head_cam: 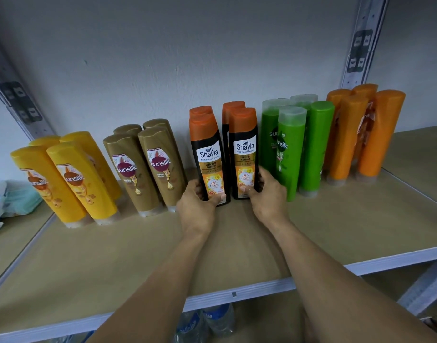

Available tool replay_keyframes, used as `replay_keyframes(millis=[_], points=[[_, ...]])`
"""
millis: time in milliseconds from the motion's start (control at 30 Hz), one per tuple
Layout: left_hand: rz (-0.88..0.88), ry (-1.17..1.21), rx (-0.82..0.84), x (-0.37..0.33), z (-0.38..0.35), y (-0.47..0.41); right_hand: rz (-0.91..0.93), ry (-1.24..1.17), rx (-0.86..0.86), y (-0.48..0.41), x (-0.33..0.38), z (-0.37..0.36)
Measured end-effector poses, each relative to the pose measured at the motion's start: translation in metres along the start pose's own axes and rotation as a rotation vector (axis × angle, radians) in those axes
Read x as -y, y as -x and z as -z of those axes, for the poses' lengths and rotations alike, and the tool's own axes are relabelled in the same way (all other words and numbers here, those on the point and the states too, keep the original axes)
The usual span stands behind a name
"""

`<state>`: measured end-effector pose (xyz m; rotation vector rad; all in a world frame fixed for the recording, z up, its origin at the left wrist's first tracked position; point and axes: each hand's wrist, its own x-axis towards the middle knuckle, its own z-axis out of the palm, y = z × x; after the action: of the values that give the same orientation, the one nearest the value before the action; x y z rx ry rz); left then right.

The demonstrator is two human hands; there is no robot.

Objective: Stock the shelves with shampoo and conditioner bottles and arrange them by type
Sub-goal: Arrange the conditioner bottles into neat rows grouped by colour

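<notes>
The left hand (200,206) grips the foot of an upright black plastic bottle with an orange cap (207,149) on the tan wooden shelf board (138,256). The right hand (267,196) grips the matching black bottle (244,144) just beside it at three o'clock. Towards nine o'clock stand gold plastic bottles (143,167), then yellow plastic bottles (71,181); towards three o'clock, green plastic bottles (294,144), then orange plastic bottles (361,134).

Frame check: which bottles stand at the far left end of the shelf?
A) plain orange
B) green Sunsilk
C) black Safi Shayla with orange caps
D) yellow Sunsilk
D: the yellow Sunsilk bottles form the leftmost group on the shelf, with the gold Sunsilk bottles just to their right.
</notes>
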<state>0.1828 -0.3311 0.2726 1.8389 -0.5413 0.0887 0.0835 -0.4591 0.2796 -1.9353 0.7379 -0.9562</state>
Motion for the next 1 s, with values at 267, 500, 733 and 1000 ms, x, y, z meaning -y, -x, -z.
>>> replay_keyframes(millis=[267,500,733,1000], points=[[0.011,0.028,-0.008,-0.001,-0.003,-0.002,0.005,-0.01,-0.007,-0.005,-0.007,-0.008],[0.021,0.036,-0.006,0.0,-0.005,-0.004,0.018,0.013,-0.008,-0.007,-0.01,-0.013],[0.03,0.028,-0.004,0.0,-0.006,-0.003,0.014,0.029,0.002,-0.006,-0.009,-0.013],[0.05,0.116,-0.032,-0.001,-0.006,0.005,-0.028,0.061,0.063,-0.003,-0.004,-0.005]])
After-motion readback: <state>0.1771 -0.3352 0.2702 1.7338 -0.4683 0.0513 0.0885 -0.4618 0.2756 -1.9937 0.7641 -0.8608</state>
